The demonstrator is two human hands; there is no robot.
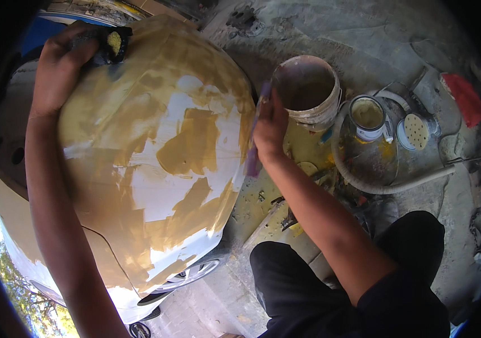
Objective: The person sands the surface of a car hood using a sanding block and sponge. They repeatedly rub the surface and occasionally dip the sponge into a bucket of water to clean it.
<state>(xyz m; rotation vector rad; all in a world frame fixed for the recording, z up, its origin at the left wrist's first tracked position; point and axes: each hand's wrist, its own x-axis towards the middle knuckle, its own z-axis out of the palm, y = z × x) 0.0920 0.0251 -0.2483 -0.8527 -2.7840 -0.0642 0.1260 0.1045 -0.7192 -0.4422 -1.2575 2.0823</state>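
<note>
A rounded car body panel (195, 141) fills the left and middle of the head view, with patches of tan filler over white. Against its right-hand edge, my right hand (272, 127) grips a long, flat purple sanding block (252, 162). The fingers hide the block's middle. Up at the far left of the panel, my left hand (63, 59) is curled around a dark piece with a yellow, sponge-like patch (115, 43). Its fingertips are partly hidden, and the dark piece's exact kind is unclear.
Right of the car stands a stained bucket (316, 115). Beyond it are an opened can (369, 134), a round sander with a perforated pad (416, 132), a grey hose (390, 189) and a red object (466, 100). A car wheel (192, 274) shows below the panel.
</note>
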